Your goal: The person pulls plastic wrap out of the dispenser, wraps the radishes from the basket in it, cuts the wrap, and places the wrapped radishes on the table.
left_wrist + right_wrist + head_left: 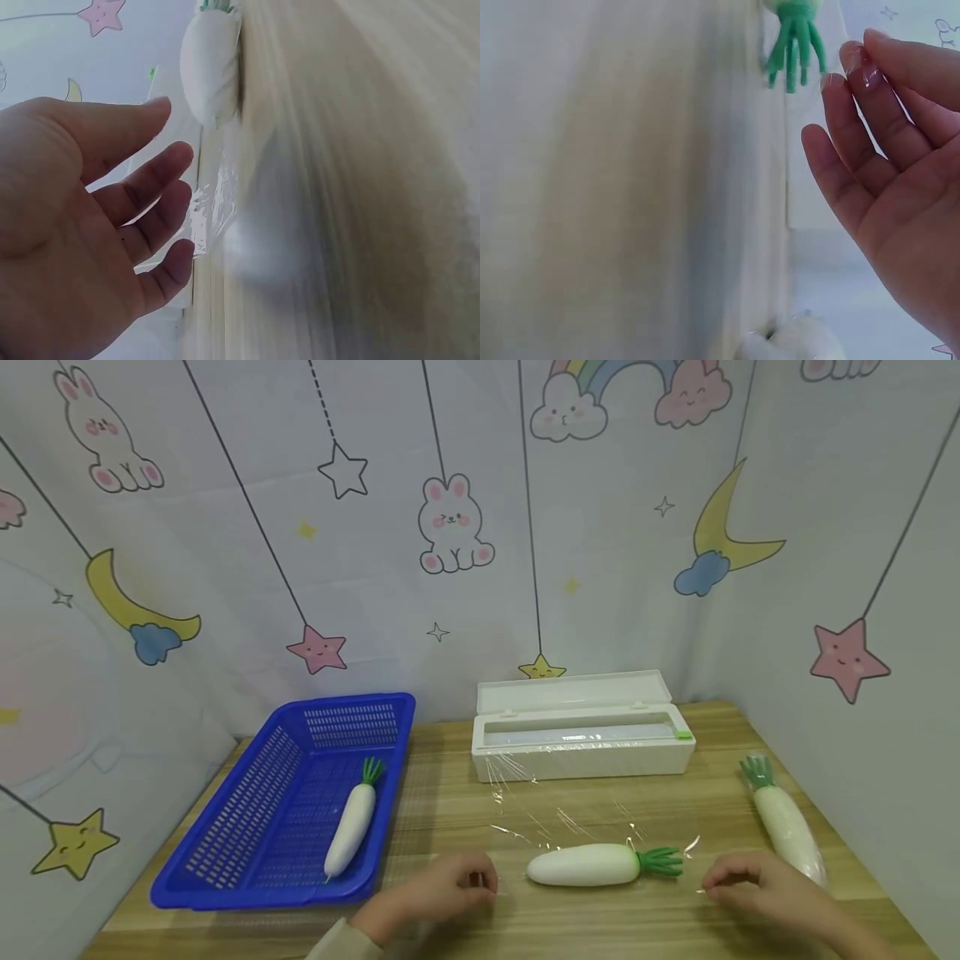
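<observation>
Head: before the dispenser box [585, 765], the left hand [446, 885] and right hand [761, 885] are pinching film [573, 821], seemingly wrapping the middle radish [585, 866] lying there. Left wrist: the thumb [124, 135] is hiding its grip. Right wrist: fingertips [868, 75] are holding film; folding over seems next.

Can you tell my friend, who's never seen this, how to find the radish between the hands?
On the brown wood-grain table, find the long white open-lidded box. Nearer the person, between the bare left hand and bare right hand, lies a white, green-stalked radish. Only this radish lies sideways; one neighbour slants in the blue plastic basket, the other beyond the right hand.
</observation>
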`<control>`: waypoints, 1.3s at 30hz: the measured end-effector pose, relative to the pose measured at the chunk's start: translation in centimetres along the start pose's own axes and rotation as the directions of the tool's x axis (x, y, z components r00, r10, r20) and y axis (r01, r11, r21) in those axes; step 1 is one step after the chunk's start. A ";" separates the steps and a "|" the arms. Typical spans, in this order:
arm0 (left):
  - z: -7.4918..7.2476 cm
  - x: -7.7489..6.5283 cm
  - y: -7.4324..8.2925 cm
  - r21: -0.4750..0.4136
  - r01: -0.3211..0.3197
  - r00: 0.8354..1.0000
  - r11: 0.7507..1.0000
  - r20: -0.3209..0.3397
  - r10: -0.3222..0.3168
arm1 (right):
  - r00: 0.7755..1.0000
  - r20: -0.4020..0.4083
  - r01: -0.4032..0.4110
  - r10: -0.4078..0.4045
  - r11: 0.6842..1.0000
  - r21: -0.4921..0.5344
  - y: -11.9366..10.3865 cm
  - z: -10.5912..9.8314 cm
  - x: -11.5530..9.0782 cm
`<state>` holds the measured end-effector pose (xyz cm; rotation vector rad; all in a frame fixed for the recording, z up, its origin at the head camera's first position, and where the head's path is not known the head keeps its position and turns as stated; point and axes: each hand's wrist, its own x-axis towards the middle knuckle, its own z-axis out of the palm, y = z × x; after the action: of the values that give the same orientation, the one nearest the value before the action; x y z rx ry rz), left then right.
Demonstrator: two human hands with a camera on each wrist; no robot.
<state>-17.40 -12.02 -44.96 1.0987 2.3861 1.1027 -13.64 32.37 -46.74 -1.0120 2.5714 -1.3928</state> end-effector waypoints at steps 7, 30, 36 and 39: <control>-0.5 0.6 -0.7 -0.114 0.069 0.992 0.991 -0.093 -0.080 | 0.992 -0.043 -0.118 0.117 0.993 -0.010 -0.4 -0.9 1.4; 0.7 2.6 -2.7 -0.057 0.171 0.962 0.984 -0.205 -0.180 | 0.966 -0.074 -0.253 0.248 0.965 -0.063 2.2 -0.6 2.8; 0.7 2.7 -2.3 0.033 0.178 0.965 0.984 -0.202 -0.168 | 0.953 -0.030 -0.304 0.303 0.952 -0.045 1.4 -1.2 2.8; 0.6 2.4 -2.0 0.046 0.181 0.957 0.982 -0.239 -0.165 | 0.930 -0.070 -0.367 0.361 0.925 -0.099 0.5 -1.9 2.6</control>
<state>-19.71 -10.73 -46.74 0.7977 2.6607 1.1539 -16.56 32.53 -45.30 -0.4715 2.7141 -1.2033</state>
